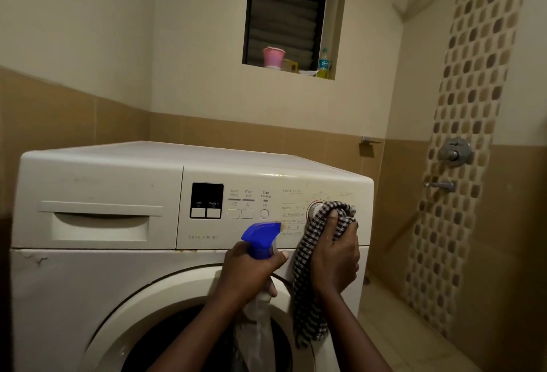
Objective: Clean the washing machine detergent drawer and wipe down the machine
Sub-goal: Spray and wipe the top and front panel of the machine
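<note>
At the dial (313,211), right hand (334,256) grip bunches checked cloth (307,297), left hand (248,271) grip clasps spray bottle (262,238); rubbing could turn the dial.

Window ledge (257,66) above the washing machine (103,277), bearing pink tub (273,57), yellow mug (290,65), plastic bottle (324,62) in a row

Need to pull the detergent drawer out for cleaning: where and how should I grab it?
Grip the recessed handle of the detergent drawer from the front, hooking up behind its overhanging lip; the drawer sits shut and flush, offering no other hold.
</note>
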{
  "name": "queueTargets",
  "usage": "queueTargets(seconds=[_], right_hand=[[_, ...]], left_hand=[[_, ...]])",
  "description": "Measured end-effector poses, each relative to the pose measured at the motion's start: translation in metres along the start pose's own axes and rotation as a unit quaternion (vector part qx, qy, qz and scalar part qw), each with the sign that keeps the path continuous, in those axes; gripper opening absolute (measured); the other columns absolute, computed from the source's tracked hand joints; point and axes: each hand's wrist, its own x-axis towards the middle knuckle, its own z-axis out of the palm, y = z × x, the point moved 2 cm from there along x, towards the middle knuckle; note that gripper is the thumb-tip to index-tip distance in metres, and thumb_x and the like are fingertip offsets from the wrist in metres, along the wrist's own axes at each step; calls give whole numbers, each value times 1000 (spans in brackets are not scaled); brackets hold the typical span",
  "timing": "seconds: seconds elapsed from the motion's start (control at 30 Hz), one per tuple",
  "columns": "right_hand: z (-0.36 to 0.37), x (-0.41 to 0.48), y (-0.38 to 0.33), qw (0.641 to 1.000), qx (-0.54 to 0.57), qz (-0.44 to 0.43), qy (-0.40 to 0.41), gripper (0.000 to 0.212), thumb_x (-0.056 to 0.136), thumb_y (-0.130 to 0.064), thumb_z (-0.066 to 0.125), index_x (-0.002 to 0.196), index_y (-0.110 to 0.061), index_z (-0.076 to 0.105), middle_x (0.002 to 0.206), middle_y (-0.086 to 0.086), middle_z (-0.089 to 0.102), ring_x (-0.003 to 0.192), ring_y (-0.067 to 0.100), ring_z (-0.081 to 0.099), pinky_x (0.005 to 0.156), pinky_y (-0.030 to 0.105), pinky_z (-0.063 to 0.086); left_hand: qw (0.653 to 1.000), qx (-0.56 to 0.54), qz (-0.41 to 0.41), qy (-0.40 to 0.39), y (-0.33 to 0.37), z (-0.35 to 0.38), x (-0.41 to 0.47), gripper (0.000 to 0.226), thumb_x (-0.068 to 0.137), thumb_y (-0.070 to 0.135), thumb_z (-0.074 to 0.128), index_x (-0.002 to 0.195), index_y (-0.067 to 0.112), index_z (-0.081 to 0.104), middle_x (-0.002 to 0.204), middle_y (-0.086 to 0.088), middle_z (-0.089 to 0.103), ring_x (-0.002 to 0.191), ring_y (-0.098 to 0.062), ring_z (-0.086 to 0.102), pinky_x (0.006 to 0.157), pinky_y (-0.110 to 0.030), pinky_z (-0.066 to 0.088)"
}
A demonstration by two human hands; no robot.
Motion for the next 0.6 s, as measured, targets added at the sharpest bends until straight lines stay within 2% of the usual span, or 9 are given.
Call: queueTargets(seconds=[0.07, 0.17, 0.27, 0.4, 0.5, 0.6], right_hand=[[-6, -1, 8, 999, -26, -18, -3, 50, 96, -56, 32, 114, -16, 56, 110, 6, 66, 101, 28, 61, 85, 41, 46], [-13, 4, 7, 999, -30, -23, -9, 41, 97, -49, 37, 109, -14, 56, 108, 4, 59, 101, 27, 57, 79, 34, 36], [-9, 16, -12, 999, -31, -33, -12, 45, 96, -49, 42, 121, -12, 48, 120, 8, 50, 109, 29, 51, 85, 40, 40], [-2, 18, -27, 978, -101, -173, -56, 54, 88, -58, 50, 120, -15, 48, 121, 6, 47, 109, 23, 48, 85, 42, 45], [-3, 19, -19, 963, -134, -231, -44, 56, 83, -63, 49, 112, -16, 50, 113, 4, 52, 100, 21, 51, 82, 40, 46], [-5, 27, -18, 974, -124, -186, -30, 57, 81, -64, 54, 112, -15, 52, 106, 3, 57, 95, 22, 56, 83, 39, 45]], left_hand=[[1000, 1, 3, 0, 1, 0, 1, 35, 80, 31, 78, 95, 4, 62, 69, -18, 73, 46, -22, 66, 69, -37, 59], [1000, -7, -1, 3, 2, 2, -1, 36, 78, 32, 79, 95, 5, 61, 75, -17, 74, 46, -23, 66, 69, -42, 61], [1000, -15, -4, 9, 2, 1, -1, 37, 77, 32, 80, 96, 5, 61, 76, -16, 74, 48, -26, 67, 69, -44, 62], [1000, -8, -7, 7, 2, 1, -2, 36, 79, 31, 79, 97, 5, 61, 74, -16, 73, 46, -22, 66, 59, -32, 58], [1000, -5, -5, 2, 1, 2, -3, 35, 80, 30, 78, 97, 4, 62, 68, -13, 70, 45, -19, 65, 58, -30, 57], [1000, -9, -3, 4, -1, 2, -1, 36, 80, 30, 78, 97, 4, 62, 69, -16, 71, 46, -21, 65, 64, -35, 59]])
